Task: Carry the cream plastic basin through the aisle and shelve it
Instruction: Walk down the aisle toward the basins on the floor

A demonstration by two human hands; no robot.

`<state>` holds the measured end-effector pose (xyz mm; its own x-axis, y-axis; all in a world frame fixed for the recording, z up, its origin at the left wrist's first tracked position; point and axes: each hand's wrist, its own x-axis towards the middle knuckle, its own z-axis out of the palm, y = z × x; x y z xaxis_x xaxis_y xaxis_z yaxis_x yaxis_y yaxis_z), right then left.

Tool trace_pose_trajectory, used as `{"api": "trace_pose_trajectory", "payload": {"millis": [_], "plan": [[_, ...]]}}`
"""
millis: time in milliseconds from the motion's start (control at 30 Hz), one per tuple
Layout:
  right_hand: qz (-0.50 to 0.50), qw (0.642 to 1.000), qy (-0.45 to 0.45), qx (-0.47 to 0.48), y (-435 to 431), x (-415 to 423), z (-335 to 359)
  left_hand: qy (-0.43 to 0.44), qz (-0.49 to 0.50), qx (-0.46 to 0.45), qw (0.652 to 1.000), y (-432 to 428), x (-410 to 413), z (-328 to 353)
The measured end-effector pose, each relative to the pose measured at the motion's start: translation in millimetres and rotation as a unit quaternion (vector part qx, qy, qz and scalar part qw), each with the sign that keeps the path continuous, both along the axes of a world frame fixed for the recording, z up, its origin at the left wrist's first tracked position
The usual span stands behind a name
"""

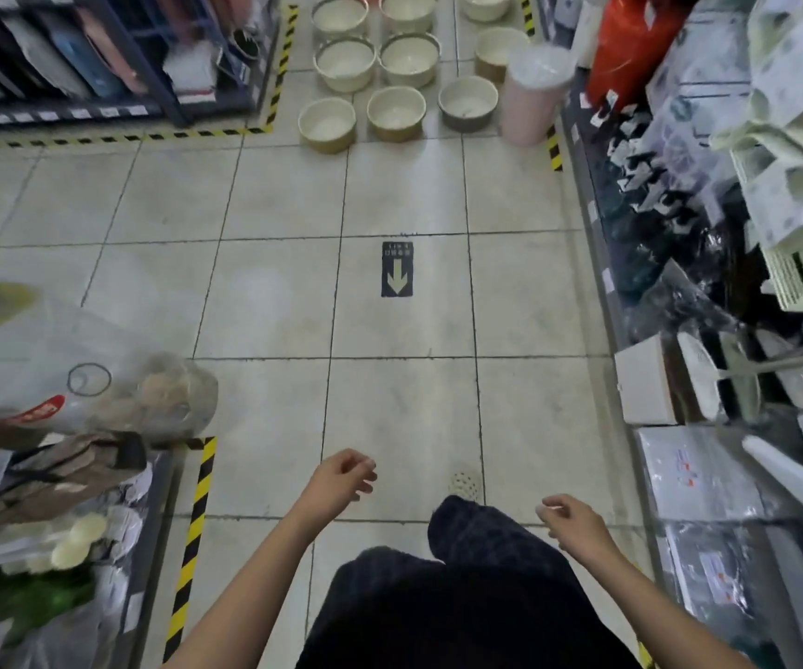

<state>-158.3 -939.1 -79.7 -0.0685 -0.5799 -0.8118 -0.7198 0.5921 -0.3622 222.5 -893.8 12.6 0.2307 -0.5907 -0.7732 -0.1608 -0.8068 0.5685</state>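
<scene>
Bare skin, nothing held: left hand (pixel 344 473) and right hand (pixel 576 521) loosely curled, low centre. Cream basins (pixel 395 113) cluster top centre on tile. Risk: clipping the pink bin (pixel 532 96) beside them when reaching.

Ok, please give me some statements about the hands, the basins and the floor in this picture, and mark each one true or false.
1. Both hands are empty. True: the left hand and the right hand hold nothing.
2. The cream basins stand on the floor at the far end of the aisle. True.
3. The floor arrow sticker points away from the person. False: it points toward the person.
4. A pink bin lies on its side left of the basins. False: it stands upright, right of them.
</scene>
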Motion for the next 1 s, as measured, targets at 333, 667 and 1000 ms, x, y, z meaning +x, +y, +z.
{"api": "trace_pose_trajectory", "payload": {"millis": [333, 667, 1000], "plan": [[0.136, 0.988, -0.067, -0.029, -257.3, 142.8, 62.7, -0.013, 0.164, 0.121, 0.979, -132.1, 93.7, -34.6], [0.14, 0.989, -0.047, -0.02, -499.7, 285.9, 52.3, -0.014, 0.156, 0.138, 0.978, -391.1, 235.9, -66.9], [-0.008, 0.998, -0.036, -0.044, -735.9, 344.7, 64.6, -0.002, 0.013, -0.005, 1.0, -725.7, 296.8, -9.0]]}}
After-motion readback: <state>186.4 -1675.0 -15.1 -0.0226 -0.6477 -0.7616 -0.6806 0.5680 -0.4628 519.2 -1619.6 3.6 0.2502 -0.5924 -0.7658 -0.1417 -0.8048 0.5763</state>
